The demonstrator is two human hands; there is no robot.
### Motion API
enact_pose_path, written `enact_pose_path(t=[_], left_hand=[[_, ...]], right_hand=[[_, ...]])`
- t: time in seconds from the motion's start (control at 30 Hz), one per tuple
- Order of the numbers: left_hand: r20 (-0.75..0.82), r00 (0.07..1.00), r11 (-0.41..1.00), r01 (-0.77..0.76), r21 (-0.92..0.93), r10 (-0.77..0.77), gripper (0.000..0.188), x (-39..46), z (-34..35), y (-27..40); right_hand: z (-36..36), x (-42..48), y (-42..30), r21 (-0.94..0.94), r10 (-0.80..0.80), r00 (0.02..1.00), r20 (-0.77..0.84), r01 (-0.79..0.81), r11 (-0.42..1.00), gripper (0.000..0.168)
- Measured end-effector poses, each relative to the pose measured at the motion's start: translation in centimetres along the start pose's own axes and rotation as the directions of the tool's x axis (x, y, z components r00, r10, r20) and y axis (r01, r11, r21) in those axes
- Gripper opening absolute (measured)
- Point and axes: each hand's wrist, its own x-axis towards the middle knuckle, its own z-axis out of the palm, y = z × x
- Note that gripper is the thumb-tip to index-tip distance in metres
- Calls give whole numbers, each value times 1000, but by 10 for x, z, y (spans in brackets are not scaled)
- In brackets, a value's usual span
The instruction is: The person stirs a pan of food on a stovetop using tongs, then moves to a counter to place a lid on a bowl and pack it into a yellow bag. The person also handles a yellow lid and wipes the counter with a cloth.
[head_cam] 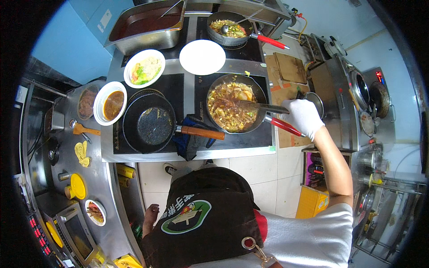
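My right hand (300,114), in a white glove, grips a metal cooking utensil (268,108). Its far end lies in noodles or sprouts in brown sauce (231,107), inside a dark frying pan (262,88) on the near right hob. The pan's red handle (285,126) passes just below the glove. Down by my left side hangs my left hand (151,214), bare and loosely curled; nothing shows in it, though its palm is hidden. A black pan (149,124) with a wooden handle stands on the near left hob, mostly bare inside apart from scraps.
At the back are a steel tray of dark red sauce (147,23) and another pan with food and a ladle (229,28). White bowls (110,103) and a white lid or plate (202,57) stand between. A dark blue cloth (187,147) hangs over the front edge. A steel counter (107,187) runs left.
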Motion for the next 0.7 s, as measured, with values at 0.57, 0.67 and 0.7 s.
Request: enact_pose_path(t=[0.57, 0.67, 0.7], left_hand=[[-12, 998, 998, 55, 43, -54, 21, -4, 2, 30], [-27, 997, 997, 67, 23, -67, 21, -3, 2, 24], [-33, 998, 998, 61, 23, -60, 21, -2, 3, 24]], right_hand=[[-13, -3, 1, 51, 28, 999, 26, -29, 998, 26], [-15, -1, 0, 73, -10, 1000, 17, 8, 997, 27], [-15, 0, 0, 71, -26, 999, 23, 24, 997, 27]])
